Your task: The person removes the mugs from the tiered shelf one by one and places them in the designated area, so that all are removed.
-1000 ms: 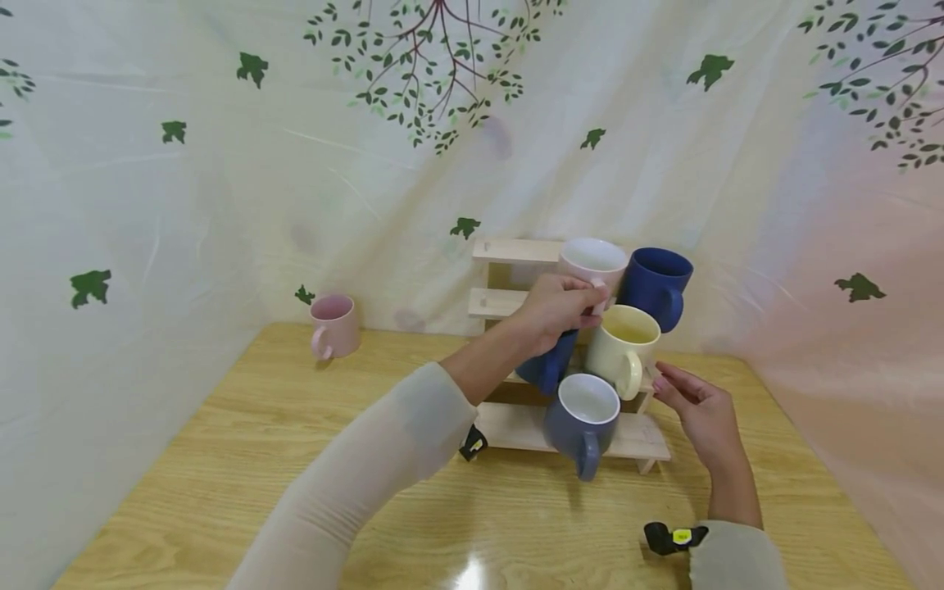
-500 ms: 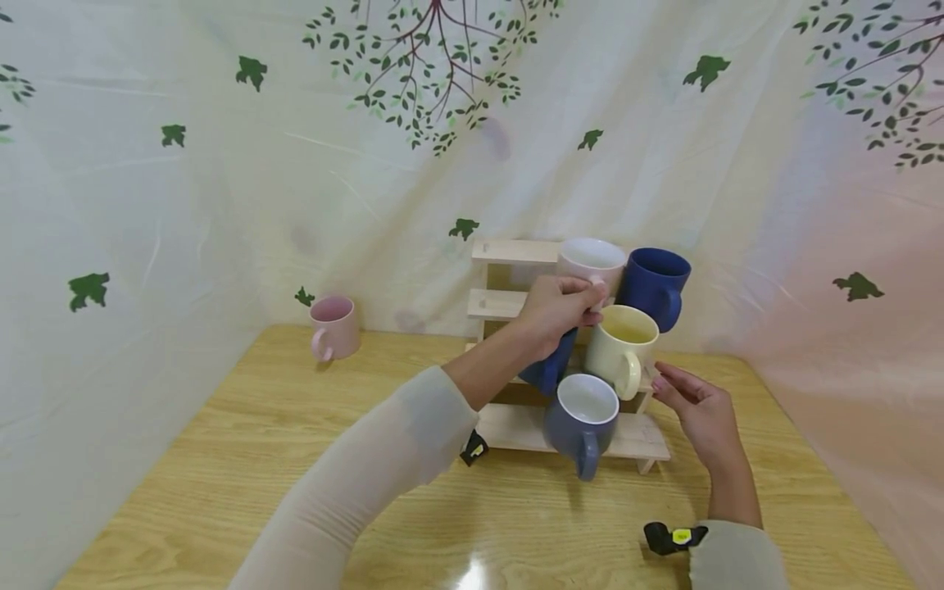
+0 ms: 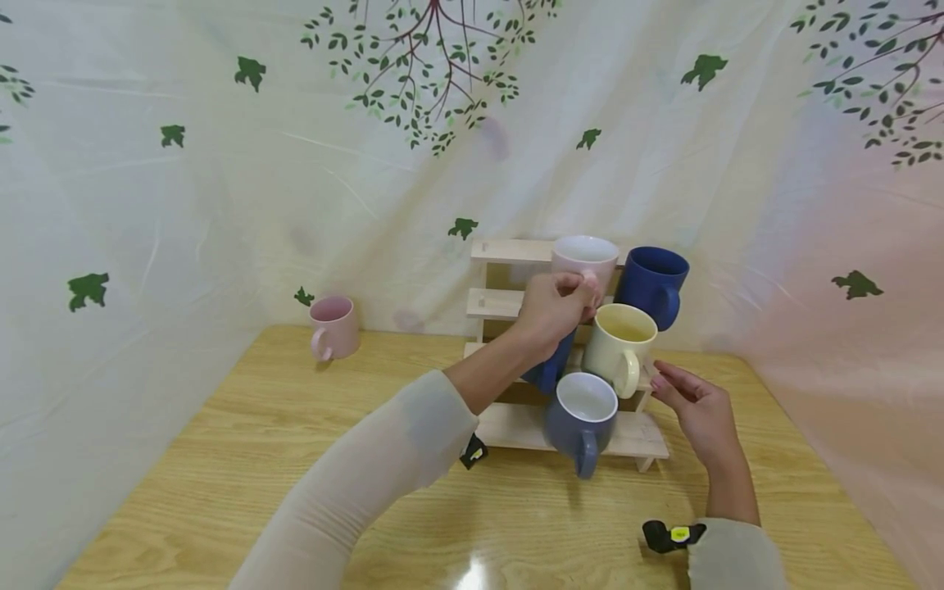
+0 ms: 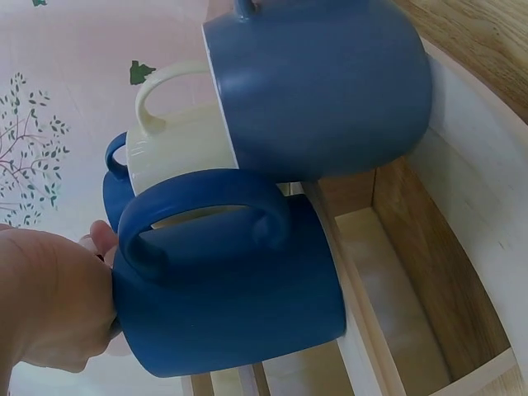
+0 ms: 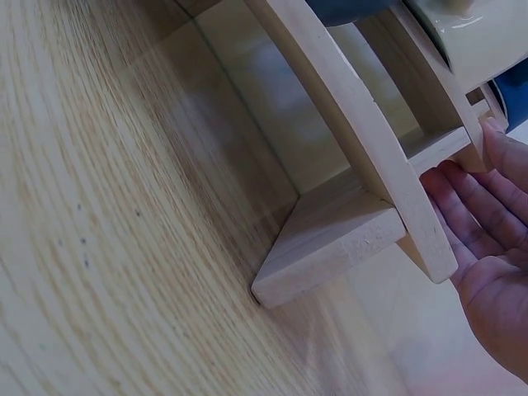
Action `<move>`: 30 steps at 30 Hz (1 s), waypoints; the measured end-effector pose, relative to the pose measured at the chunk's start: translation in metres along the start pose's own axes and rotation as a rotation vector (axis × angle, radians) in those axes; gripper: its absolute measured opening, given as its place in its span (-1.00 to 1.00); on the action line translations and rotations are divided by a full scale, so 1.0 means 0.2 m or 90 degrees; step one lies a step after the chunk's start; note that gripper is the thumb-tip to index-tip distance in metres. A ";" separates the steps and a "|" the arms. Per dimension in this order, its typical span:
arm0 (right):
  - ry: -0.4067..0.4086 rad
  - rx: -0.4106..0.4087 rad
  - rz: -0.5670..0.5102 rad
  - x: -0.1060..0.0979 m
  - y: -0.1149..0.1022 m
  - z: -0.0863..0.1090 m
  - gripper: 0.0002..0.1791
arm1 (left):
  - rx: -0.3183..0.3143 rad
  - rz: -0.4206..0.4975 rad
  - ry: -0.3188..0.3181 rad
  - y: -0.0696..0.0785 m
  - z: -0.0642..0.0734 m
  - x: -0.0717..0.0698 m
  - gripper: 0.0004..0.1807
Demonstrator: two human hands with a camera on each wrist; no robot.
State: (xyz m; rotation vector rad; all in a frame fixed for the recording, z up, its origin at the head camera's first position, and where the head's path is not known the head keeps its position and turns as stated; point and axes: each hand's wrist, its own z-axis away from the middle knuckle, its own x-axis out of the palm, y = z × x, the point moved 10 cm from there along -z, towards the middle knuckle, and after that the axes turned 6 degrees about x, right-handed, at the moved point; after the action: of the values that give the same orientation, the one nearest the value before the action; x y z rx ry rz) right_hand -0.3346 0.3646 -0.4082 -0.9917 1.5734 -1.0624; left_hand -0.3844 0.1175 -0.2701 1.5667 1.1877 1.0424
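The pale pink mug (image 3: 575, 264) had shifted slightly left at the upper part of the wooden rack (image 3: 509, 424), suggesting its place was being adjusted. The left hand (image 3: 555, 307) pinched its handle from the near side; the right hand (image 3: 701, 414) gripped the rack's right end. Whether the mug's base touched wood was hidden.

Held pink mug (image 3: 569, 264) part-hidden, sleeves (image 3: 369, 475) cropped

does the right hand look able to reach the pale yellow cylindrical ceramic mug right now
Probably yes, once it lets go: the right hand holds the pale wooden stepped rack just beside the pale yellow mug, whose handle looks unobstructed.
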 end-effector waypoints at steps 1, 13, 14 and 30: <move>0.000 -0.003 -0.004 0.00 0.00 0.00 -0.38 | 0.002 -0.004 0.002 0.00 0.00 0.00 -0.82; 0.002 0.004 0.008 0.00 0.00 0.01 -0.35 | 0.043 -0.039 -0.010 0.03 0.01 -0.02 -0.80; 0.002 0.005 0.007 0.00 0.00 0.01 -0.35 | 0.053 -0.045 -0.014 0.04 0.01 -0.02 -0.80; 0.000 0.008 -0.003 -0.01 0.01 0.00 -0.37 | 0.095 -0.070 -0.074 0.14 0.05 -0.10 -0.79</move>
State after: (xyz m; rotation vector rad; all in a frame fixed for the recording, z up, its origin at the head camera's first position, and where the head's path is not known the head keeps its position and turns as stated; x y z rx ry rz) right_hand -0.3354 0.3671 -0.4101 -0.9880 1.5636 -1.0745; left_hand -0.3713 0.0925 -0.2476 1.6325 1.2795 0.7956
